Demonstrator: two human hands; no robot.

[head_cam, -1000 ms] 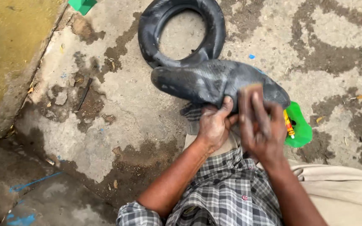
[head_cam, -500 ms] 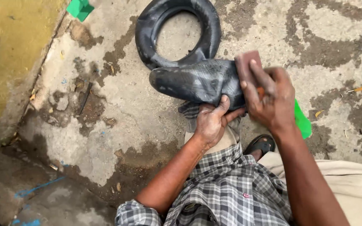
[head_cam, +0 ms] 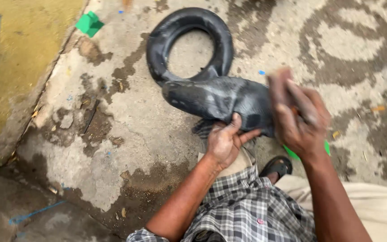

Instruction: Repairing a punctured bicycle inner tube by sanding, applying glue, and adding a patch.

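From the head view, the left hand (head_cam: 225, 141) has its grip clamped on the near edge of the black inner tube (head_cam: 211, 92) lying at twelve o'clock on the wet concrete floor (head_cam: 113, 134), while the blurred right hand (head_cam: 298, 116) presses on it at three o'clock, its grip unclear.

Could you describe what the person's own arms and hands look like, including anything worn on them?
Both hands, the left hand and the right hand, are bare, with no gloves, rings or watch visible. The forearms are bare too; a grey-and-white checked shirt sleeve shows at the left elbow.
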